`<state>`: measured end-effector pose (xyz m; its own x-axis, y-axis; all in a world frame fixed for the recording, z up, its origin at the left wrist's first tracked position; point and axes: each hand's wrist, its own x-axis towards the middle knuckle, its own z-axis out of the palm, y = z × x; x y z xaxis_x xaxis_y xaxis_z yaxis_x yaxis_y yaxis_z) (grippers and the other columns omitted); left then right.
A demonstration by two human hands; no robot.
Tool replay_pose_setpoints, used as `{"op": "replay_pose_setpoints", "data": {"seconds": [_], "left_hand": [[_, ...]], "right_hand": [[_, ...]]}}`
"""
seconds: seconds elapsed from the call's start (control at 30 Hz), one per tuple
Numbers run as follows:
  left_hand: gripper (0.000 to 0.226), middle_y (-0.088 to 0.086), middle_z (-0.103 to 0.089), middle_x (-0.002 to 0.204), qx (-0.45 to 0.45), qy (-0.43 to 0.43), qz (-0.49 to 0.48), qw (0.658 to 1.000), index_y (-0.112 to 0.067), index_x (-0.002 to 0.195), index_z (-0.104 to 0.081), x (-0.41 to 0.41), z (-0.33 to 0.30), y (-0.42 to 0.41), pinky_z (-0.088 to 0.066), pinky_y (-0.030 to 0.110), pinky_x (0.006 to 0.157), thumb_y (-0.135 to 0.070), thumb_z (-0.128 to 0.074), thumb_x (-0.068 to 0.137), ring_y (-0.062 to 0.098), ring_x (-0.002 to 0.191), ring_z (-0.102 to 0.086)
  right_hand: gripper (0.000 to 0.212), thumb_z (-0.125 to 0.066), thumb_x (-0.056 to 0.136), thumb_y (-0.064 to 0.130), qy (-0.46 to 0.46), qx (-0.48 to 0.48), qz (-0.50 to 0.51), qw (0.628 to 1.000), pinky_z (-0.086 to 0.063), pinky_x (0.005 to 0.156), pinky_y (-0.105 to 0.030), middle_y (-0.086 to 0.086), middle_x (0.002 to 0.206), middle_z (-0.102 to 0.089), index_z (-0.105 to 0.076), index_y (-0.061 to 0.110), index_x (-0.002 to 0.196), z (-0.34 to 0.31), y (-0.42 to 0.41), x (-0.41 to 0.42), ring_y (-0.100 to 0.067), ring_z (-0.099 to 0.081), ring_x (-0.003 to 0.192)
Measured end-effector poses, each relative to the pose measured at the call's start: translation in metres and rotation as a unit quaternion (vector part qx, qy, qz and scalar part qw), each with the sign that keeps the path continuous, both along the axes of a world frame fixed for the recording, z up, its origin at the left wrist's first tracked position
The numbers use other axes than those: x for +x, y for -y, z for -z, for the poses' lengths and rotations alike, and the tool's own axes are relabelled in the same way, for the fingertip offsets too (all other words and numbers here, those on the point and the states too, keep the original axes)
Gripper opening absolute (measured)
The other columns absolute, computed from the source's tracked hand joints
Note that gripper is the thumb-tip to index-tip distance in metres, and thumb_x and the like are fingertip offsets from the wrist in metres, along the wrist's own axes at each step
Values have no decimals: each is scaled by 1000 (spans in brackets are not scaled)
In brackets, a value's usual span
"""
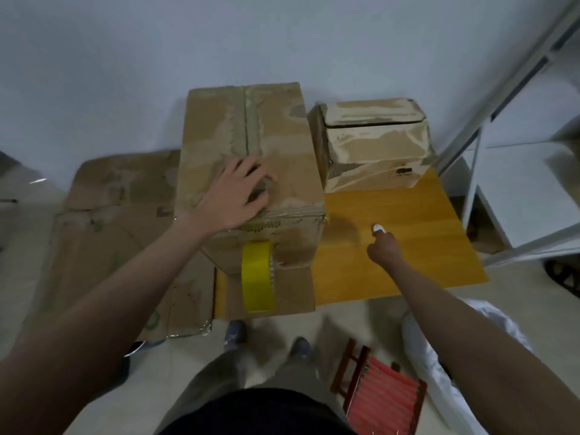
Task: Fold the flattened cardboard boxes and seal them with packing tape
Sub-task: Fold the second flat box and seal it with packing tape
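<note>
A large brown cardboard box (282,146) stands folded on the low wooden table (408,246), with a taped seam running down its top. My left hand (238,193) lies flat on the box's top near its front edge, fingers spread. A yellow roll of packing tape (257,276) hangs against the box's front face. My right hand (384,248) is on the table right of the box, fingertips closed on a small white object (378,228). A smaller taped box (373,142) sits behind, at the table's back right.
Flattened cardboard sheets (110,215) lie on the floor to the left. A white metal shelf frame (502,152) stands at the right. A red slatted stool (383,394) and a white plastic bag (445,356) are near my feet.
</note>
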<state>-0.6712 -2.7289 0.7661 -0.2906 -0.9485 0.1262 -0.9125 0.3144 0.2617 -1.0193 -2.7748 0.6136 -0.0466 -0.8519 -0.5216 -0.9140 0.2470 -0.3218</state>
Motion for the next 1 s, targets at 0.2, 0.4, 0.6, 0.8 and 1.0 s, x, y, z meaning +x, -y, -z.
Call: {"op": "replay_pose_setpoints", "data": {"seconds": [0.2,0.4,0.6,0.8,1.0], "left_hand": [[30,-1,-47,132,-13,-27,-12,999,-28,121,-51,-2,10,3,-37,50,104,-35,-45,92,27,125,-41],[31,1,-47,132,-7,-37,-16,999,-23,121,-53,-7,4,0,-38,50,104,-28,-47,91,24,126,-43],[31,3,-50,130,-6,-12,-24,1000,-20,119,-55,-12,-2,-3,-38,49,102,-26,-48,89,25,121,-44],[31,2,-50,131,7,-31,-30,999,-20,120,-56,-16,-12,-8,-38,49,102,-26,-48,91,24,122,-45],[38,-4,-51,140,-15,-59,-45,997,-20,132,-57,-18,-14,-37,-33,47,111,-31,-50,96,20,137,-40]], "right_hand": [[62,-43,100,3,-55,28,-101,993,-30,111,-45,-21,162,-4,-16,5,156,54,39,-21,-39,-15,148],[48,-43,96,-9,-66,-26,-123,990,-45,95,-49,-22,147,-33,-40,2,142,87,53,-33,-42,-39,128],[20,-45,95,-7,-16,-54,-59,997,-48,80,-48,-28,121,-45,-55,-6,112,97,20,-18,-47,-53,95],[21,-65,92,4,180,-155,106,966,-48,80,-43,-23,105,-69,-69,2,113,39,-9,16,-40,-61,91],[8,-64,96,17,358,-344,188,847,-43,64,-28,0,96,-63,-58,15,101,-63,-47,44,-2,-56,74]]}}
